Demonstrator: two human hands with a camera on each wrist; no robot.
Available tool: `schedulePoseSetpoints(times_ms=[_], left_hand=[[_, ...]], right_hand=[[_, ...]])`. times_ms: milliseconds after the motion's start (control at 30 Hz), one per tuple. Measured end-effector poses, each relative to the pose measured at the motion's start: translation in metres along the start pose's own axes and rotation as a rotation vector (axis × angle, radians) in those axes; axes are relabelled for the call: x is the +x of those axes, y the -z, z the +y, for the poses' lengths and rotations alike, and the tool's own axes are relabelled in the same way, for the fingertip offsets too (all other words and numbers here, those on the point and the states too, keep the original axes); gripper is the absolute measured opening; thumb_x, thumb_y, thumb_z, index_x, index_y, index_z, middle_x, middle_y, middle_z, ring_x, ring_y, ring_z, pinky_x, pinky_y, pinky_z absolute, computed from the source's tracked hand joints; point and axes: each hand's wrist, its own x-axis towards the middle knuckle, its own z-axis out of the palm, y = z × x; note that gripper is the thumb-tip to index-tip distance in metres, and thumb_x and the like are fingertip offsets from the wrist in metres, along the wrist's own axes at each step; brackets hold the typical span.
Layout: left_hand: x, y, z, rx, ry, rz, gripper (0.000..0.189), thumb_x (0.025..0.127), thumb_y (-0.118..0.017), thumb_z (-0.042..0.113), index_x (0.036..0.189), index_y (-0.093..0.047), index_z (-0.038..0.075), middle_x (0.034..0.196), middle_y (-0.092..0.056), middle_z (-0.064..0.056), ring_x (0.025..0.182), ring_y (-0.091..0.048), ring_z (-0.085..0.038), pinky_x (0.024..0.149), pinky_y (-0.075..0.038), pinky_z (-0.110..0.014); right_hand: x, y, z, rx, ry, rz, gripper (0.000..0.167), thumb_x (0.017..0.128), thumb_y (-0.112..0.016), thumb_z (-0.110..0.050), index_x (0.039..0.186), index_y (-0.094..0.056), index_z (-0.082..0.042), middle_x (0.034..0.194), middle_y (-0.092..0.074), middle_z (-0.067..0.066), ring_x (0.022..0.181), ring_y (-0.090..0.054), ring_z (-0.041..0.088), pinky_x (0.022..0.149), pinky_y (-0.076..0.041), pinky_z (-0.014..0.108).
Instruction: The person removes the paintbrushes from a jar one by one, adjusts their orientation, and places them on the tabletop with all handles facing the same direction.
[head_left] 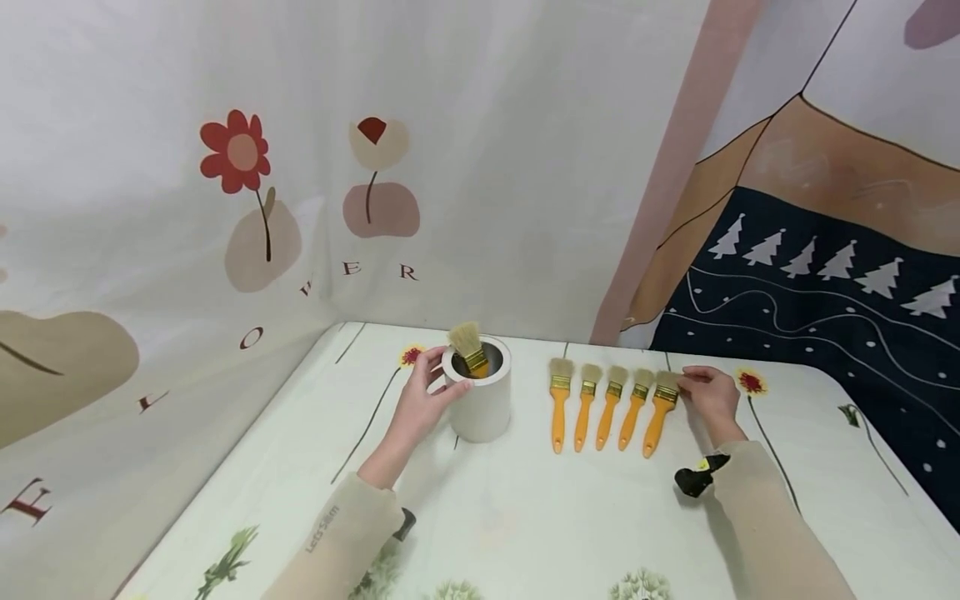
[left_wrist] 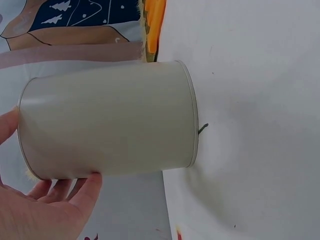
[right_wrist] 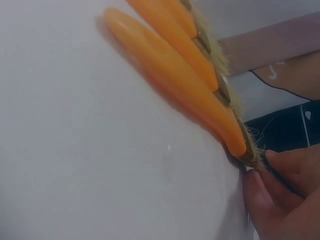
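Note:
A whitish round can (head_left: pixel 480 408) stands upright on the table, with a paintbrush (head_left: pixel 468 346) inside it, bristles up and leaning over the rim. My left hand (head_left: pixel 429 396) grips the can near its top, thumb at the rim and fingers round the side; the left wrist view shows the can's smooth wall (left_wrist: pixel 110 120). To the right, several paintbrushes (head_left: pixel 609 408) with orange handles lie in a row, bristles away from me. At the row's right end, my right hand (head_left: pixel 708 398) pinches the bristle end of the last paintbrush (right_wrist: pixel 180 85) between thumb and fingers.
The white table (head_left: pixel 525 517) has printed flowers and leaves. Behind it hangs a pale curtain (head_left: pixel 487 167) with flower drawings and letters, and a dark patterned cloth (head_left: pixel 825 308) covers the right side. Black straps (head_left: pixel 697 477) sit at the wrists.

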Motion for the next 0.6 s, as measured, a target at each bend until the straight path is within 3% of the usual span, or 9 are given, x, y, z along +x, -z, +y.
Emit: schedulePoseSetpoints(times_ms=[67, 300, 467, 600], left_hand=[[0.002, 0.001, 0.000, -0.008, -0.004, -0.001, 0.070, 0.090, -0.074, 0.014, 0.148, -0.036, 0.007, 0.156, -0.039, -0.018, 0.146, -0.037, -0.037, 0.119, -0.036, -0.052], [0.007, 0.001, 0.002, -0.010, -0.011, -0.001, 0.071, 0.090, -0.073, 0.014, 0.149, -0.035, 0.007, 0.156, -0.039, -0.017, 0.147, -0.036, -0.037, 0.120, -0.036, -0.052], [0.007, 0.002, 0.001, -0.007, -0.008, 0.007, 0.071, 0.090, -0.073, 0.014, 0.149, -0.035, 0.007, 0.156, -0.039, -0.016, 0.147, -0.037, -0.036, 0.120, -0.035, -0.052], [0.004, 0.001, -0.001, 0.007, 0.004, -0.005, 0.071, 0.090, -0.073, 0.015, 0.149, -0.035, 0.008, 0.157, -0.038, -0.017, 0.147, -0.036, -0.037, 0.119, -0.037, -0.051]], right_hand=[[0.001, 0.001, -0.002, 0.021, 0.004, 0.002, 0.032, 0.096, -0.063, -0.008, 0.124, -0.063, 0.004, 0.092, -0.066, 0.001, 0.062, -0.054, -0.007, 0.058, -0.052, 0.008], [0.000, 0.007, -0.015, 0.040, 0.001, 0.041, 0.033, 0.096, -0.064, -0.013, 0.127, -0.064, -0.001, 0.104, -0.068, 0.003, 0.067, -0.052, -0.008, 0.062, -0.050, 0.006], [-0.004, 0.006, -0.023, 0.111, 0.003, 0.052, 0.031, 0.095, -0.067, -0.015, 0.123, -0.065, -0.003, 0.093, -0.069, -0.008, 0.071, -0.056, -0.008, 0.069, -0.056, 0.010], [-0.013, 0.000, -0.025, 0.186, 0.042, 0.102, 0.020, 0.093, -0.071, -0.013, 0.111, -0.071, -0.006, 0.087, -0.068, -0.014, 0.072, -0.057, -0.009, 0.067, -0.054, 0.007]])
